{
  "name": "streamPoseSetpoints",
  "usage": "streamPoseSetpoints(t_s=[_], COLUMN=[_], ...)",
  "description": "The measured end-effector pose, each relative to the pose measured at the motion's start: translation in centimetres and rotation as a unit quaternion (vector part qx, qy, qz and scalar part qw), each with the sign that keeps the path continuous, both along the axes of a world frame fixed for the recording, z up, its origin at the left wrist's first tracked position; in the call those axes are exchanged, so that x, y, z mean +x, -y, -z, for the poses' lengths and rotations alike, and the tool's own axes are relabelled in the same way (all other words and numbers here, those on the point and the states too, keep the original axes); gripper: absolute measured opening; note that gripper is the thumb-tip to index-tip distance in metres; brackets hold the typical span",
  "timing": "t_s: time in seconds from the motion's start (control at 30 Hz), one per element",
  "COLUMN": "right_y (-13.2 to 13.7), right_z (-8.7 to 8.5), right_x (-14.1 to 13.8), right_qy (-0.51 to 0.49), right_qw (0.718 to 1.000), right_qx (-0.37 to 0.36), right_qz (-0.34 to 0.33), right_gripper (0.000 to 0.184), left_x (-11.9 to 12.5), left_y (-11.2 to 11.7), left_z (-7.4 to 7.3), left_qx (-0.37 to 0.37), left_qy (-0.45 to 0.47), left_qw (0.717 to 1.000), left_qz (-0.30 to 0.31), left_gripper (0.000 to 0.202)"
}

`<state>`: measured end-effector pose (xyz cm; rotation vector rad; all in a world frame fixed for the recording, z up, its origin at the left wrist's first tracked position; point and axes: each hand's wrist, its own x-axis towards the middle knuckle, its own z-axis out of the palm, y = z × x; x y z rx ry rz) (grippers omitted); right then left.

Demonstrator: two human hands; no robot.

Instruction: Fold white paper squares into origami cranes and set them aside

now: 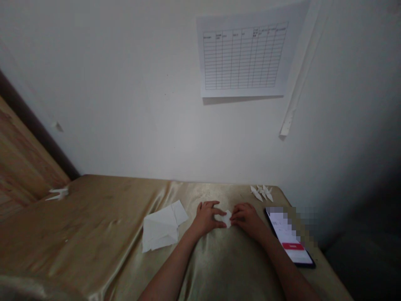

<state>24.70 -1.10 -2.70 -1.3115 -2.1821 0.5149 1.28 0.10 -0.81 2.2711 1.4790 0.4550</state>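
Observation:
A small folded piece of white paper (227, 218) lies between my two hands, close to the cloth. My left hand (206, 219) grips its left side with thumb and forefinger, the other fingers curled above. On the right side, the bunched fingertips of my right hand (247, 218) hold the paper's edge. To the left of my left hand is a loose stack of white paper sheets (161, 228). Several folded white paper shapes with pointed ends, like paper cranes (261, 193), stand beyond my right hand near the far edge.
A phone (290, 238) with a lit screen lies beside my right forearm. Gold satiny cloth (103, 221) covers the table up to the white wall (140, 104). A printed table sheet (244, 58) hangs there. A small white object (58, 193) sits at the far left by wooden boards (28, 154).

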Motion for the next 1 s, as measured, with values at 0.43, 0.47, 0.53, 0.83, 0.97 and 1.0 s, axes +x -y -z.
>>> streamPoseSetpoints(t_s=[0.43,0.47,0.53,0.83,0.97,1.0], right_y=[0.28,0.33,0.42,0.66,0.81,0.79], right_z=[-0.81,-0.87,-0.89,0.04,-0.21,-0.23], right_x=[-0.43,-0.47,-0.49,-0.51,-0.8,-0.87], right_qy=[-0.015,-0.017,-0.02,-0.011,0.001,0.005], right_qw=[1.0,1.0,1.0,0.999,0.999,0.999], right_qx=[-0.005,-0.004,-0.003,-0.003,0.004,0.007], right_qz=[0.013,0.015,0.017,0.036,0.037,0.036], right_gripper=[0.011,0.012,0.012,0.019,0.018,0.017], left_x=[-0.05,-0.05,-0.06,0.29,0.67,0.77], left_y=[0.07,0.06,0.03,-0.26,-0.02,0.07], left_z=[-0.35,-0.28,-0.14,0.19,-0.07,-0.13], left_qx=[-0.018,-0.016,-0.01,-0.01,0.004,0.007], left_qy=[0.005,0.008,0.015,0.043,0.048,0.048], left_qw=[1.0,1.0,1.0,0.999,0.998,0.998], left_qz=[-0.007,-0.008,-0.009,-0.027,-0.041,-0.043], left_gripper=[0.034,0.032,0.03,0.015,0.011,0.012])
